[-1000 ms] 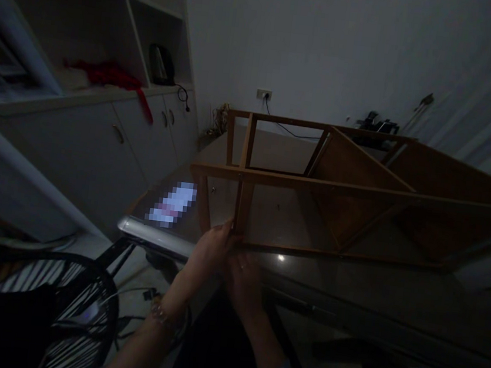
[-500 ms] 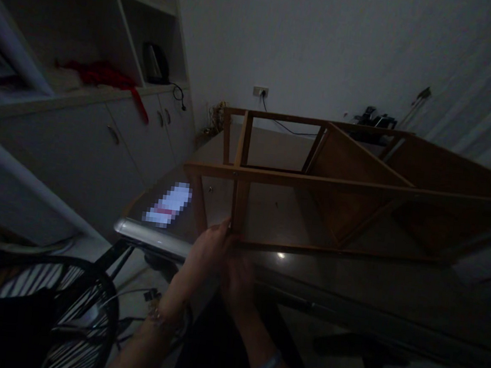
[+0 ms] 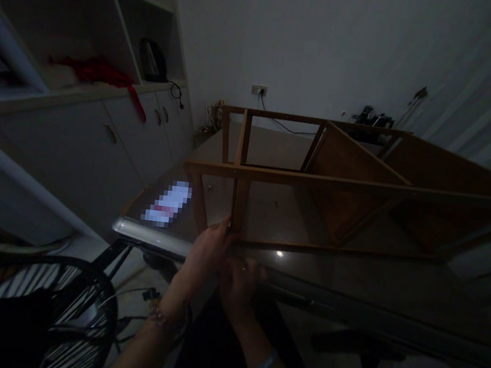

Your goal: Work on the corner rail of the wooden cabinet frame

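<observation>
A brown wooden shelf unit (image 3: 299, 180) lies on its side on the table. My left hand (image 3: 207, 252) is closed around the near lower corner where a crosspiece (image 3: 239, 207) meets the bottom rail. Just below and to the right, my right hand (image 3: 238, 282) is at the table's front edge, close under the same joint. Its fingers are curled together, and whatever they hold is too dark and small to make out. Small metal pieces (image 3: 210, 188) lie on the tabletop inside the frame.
A lit, pixelated phone-like shape (image 3: 167, 203) rests on the table (image 3: 302, 267) left of the shelf unit. At lower left is a black woven chair (image 3: 110, 304). A white cabinet (image 3: 81, 147) with a kettle (image 3: 152, 60) and red cloth (image 3: 94, 70) stands at left.
My right hand has turned at the joint, its fingers now pointing more to the right. My left hand keeps its grip. The shelf unit stays in place.
</observation>
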### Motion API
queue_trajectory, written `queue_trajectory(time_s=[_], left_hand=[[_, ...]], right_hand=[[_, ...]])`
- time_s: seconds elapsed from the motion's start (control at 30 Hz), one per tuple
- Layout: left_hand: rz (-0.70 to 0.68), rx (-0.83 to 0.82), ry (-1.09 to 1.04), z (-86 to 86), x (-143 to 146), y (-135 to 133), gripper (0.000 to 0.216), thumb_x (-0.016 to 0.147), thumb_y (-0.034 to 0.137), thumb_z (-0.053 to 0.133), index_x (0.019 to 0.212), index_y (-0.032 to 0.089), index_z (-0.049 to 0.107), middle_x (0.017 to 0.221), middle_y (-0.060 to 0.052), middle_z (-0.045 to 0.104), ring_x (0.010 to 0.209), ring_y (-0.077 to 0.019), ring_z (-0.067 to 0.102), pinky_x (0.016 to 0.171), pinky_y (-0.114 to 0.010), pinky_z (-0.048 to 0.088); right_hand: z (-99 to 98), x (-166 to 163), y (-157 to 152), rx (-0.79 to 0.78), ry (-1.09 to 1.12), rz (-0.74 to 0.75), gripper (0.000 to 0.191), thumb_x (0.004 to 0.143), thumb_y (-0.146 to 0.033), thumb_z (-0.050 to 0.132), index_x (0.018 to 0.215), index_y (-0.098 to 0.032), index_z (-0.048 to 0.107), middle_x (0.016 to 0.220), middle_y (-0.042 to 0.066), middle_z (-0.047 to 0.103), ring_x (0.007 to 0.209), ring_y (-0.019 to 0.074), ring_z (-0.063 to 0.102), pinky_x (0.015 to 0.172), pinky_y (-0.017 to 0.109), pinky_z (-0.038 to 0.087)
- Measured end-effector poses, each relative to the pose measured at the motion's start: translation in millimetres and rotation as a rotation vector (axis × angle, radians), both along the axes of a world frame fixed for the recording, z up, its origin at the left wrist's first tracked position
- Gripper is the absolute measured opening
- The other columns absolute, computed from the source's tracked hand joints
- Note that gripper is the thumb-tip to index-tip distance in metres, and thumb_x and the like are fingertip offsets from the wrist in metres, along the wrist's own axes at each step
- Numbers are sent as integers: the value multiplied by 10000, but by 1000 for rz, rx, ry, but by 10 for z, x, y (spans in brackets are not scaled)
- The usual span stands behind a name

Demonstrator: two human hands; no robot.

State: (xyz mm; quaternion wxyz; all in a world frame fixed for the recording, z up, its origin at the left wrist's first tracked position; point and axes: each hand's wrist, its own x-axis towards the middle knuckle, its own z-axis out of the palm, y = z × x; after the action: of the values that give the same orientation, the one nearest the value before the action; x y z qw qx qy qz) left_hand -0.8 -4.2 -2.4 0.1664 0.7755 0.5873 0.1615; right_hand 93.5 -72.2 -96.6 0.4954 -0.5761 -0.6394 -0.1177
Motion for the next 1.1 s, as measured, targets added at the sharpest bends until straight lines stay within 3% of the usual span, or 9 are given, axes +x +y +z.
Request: queue_trajectory(time_s=[0.23, 0.43, 0.67, 0.87, 1.1], left_hand=[[3, -15, -12, 50, 12, -13, 389, 1086, 226, 611, 1451, 121, 528, 1157, -143, 820, 1124, -295, 795, 881, -316, 600], [12, -55, 25, 69, 10, 0, 417, 1085, 220, 608, 1473, 107, 504, 1177, -152, 816, 1138, -305, 792, 890, -322, 597], [6, -9, 4, -48, -25, 34, 400, 1088, 226, 594, 1471, 141, 517, 1232, -150, 807, 1175, -289, 781, 922, -325, 600], [-7, -33, 0, -18, -20, 26, 420, 1093, 247, 588, 1480, 109, 497, 1198, -164, 813, 1140, -307, 791, 903, -339, 600], [-9, -31, 29, -2, -28, 21, 412, 1098, 260, 586, 1470, 108, 496, 1180, -166, 811, 1110, -296, 794, 888, -337, 599]], right_hand=[[-50, 69, 16, -56, -87, 19, 449, 1140, -400, 414, 830, -270, 712, 723, 10, 716, 786, 219, 599, 780, 374, 276], [24, 262, 36, 34, -238, -4, 311, 1123, -393, 473, 987, -251, 713, 826, 42, 727, 776, 218, 569, 777, 383, 277], [40, 210, 56, 2, -320, 18, 363, 1138, -349, 430, 850, -235, 619, 761, 37, 704, 791, 224, 550, 714, 379, 244], [86, 336, 170, 0, -474, 178, 183, 1087, -267, 564, 922, -262, 642, 801, 23, 728, 813, 203, 573, 637, 366, 253], [207, 508, 305, -8, -634, 342, 255, 1052, -137, 519, 842, -240, 622, 663, 30, 632, 703, 182, 567, 611, 341, 331]])
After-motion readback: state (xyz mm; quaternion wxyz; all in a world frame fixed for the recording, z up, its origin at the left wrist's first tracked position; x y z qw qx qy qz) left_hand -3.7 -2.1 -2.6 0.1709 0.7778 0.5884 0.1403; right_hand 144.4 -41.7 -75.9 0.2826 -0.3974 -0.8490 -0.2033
